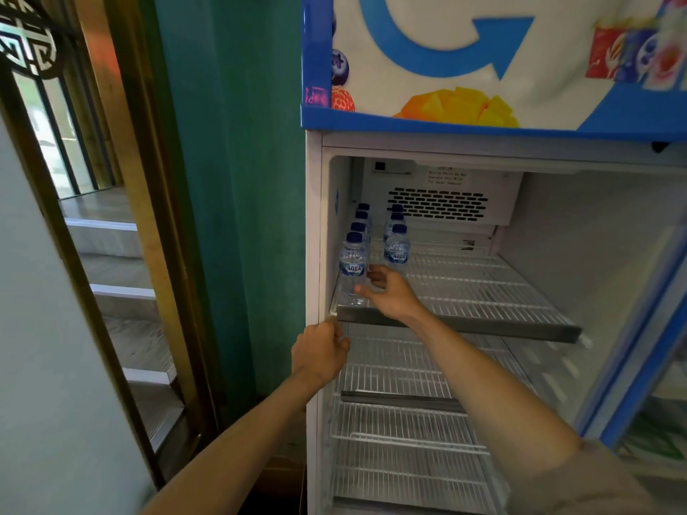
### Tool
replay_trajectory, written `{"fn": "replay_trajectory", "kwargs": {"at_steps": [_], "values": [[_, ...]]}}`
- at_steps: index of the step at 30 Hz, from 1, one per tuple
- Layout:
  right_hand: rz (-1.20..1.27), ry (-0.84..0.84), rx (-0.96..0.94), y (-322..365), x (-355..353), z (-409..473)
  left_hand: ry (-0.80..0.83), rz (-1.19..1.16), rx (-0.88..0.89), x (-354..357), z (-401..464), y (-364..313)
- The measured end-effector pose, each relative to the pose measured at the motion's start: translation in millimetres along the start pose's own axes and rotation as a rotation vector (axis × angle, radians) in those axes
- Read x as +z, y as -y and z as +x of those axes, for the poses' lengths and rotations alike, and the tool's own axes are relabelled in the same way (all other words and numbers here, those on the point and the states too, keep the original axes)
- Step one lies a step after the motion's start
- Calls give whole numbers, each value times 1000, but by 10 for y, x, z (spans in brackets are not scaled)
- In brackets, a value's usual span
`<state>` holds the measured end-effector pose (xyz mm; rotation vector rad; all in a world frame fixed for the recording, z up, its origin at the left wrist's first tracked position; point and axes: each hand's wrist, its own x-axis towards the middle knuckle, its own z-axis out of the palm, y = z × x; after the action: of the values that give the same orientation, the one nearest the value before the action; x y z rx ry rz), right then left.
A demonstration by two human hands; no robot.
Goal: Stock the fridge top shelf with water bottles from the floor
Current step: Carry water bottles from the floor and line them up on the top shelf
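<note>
My right hand point(386, 291) reaches into the open fridge, thumb and fingertips loosely curved against the lower right side of a small clear plastic water bottle with a dark blue cap and blue label point(351, 269); whether they actually pinch it I cannot tell. The bottle stands upright at the near left corner of the white wire top shelf point(483, 288), at the front of a row of like bottles along the left wall. A second row point(396, 243) stands just right of it, farther back. My left hand point(320, 353) is lower and nearer, fingers curled at the fridge's left frame; what they hold I cannot tell.
</note>
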<state>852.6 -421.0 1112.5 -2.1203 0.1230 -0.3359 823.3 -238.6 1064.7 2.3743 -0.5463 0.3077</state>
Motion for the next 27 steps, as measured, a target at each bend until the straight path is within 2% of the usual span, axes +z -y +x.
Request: {"fn": "replay_trajectory", "kwargs": {"at_steps": [9, 14, 21, 27], "values": [[-77, -90, -45, 8, -316, -592, 12, -72, 108, -236, -120, -365], [-68, -112, -19, -65, -441, -1149, 36, -35, 105, -318, -473, -507], [-78, -185, 34, -232, -536, -2379, 119, -25, 75, -281, -1467, -709], [-116, -263, 96, -440, -342, -3751, 174, -61, 45, -291, -2694, -850]]}}
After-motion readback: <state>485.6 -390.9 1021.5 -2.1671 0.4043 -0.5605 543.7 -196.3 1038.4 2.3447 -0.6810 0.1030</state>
